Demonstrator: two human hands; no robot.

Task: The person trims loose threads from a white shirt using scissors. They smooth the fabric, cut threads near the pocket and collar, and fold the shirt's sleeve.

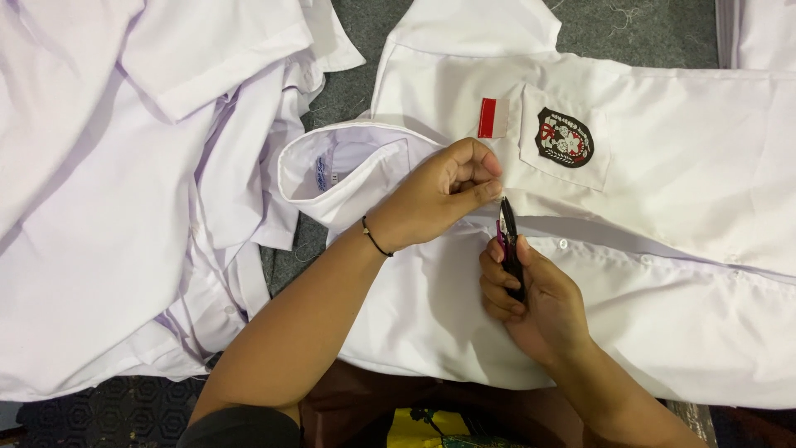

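Observation:
A white shirt (663, 166) lies spread in front of me, with a red-and-white patch (493, 117) and a dark round badge (564, 138) on its chest pocket. My left hand (444, 191) pinches the shirt's front edge just below the red-and-white patch, fingers closed on the cloth. My right hand (531, 294) grips small black thread snips (509, 241) with a pink handle, their tip pointing up at the pinched spot. A thin black band circles my left wrist.
A heap of other white shirts (124, 182) fills the left side. Grey carpet (638, 29) with loose threads shows at the top. More white cloth (763, 33) lies at the top right corner. Dark patterned fabric lies at the bottom left.

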